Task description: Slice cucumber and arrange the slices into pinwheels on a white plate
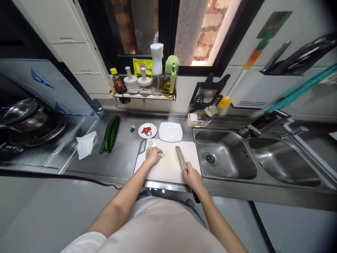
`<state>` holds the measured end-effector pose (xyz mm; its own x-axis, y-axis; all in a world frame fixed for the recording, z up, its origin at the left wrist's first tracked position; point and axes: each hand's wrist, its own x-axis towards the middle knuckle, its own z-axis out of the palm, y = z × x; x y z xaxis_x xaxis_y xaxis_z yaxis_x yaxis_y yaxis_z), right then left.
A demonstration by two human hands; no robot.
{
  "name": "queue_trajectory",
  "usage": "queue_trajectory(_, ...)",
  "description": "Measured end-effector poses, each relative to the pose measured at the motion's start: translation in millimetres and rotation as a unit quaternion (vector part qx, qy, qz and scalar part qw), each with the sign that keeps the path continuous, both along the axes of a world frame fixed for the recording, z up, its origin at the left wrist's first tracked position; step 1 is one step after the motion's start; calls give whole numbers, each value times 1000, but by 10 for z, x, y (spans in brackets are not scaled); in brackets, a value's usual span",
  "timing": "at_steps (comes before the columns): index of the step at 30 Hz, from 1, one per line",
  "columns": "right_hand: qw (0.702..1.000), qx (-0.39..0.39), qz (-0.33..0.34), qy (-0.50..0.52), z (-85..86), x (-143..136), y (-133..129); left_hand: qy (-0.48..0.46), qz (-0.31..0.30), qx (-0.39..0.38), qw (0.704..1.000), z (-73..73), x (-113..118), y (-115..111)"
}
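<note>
A white cutting board point(172, 168) with a grey handle lies at the counter's front edge. On its left half, my left hand point(153, 155) is closed with curled fingers over cucumber slices point(148, 148); how many lie under the palm is hidden. One slice point(162, 155) shows at the fingertips, and another round slice point(150, 143) lies behind the hand. My right hand point(193, 178) grips a kitchen knife point(180, 157) by its black handle. The blade points away from me over the board's right half. Behind the board stands a white plate point(170, 132).
A small plate point(140, 134) holds chopped red pieces. Whole cucumbers point(110, 135) and a paper towel point(86, 145) lie to the left, by the stove pot point(28, 117). A double sink point(223, 154) is at right. A condiment rack point(144, 95) hangs below the window.
</note>
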<state>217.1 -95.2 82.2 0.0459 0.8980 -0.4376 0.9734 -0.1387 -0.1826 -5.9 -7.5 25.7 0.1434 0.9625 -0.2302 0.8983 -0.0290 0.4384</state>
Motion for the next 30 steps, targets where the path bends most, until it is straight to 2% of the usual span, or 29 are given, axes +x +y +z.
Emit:
queue_trajectory(9,999,-11,-9,-47,-80,-56,77,34,35,18,999,9,95,-35)
queue_trajectory(18,998,-23,17,-53,-74,-111,98,9,56,2,998,55,166,-54)
queue_trajectory(24,998,-26,21,-50,-88,-98,107,-23,66,30,997,109,228,-171)
queue_trajectory(30,998,-28,19,-48,-90,-98,117,-99,114,33,988,92,167,-381)
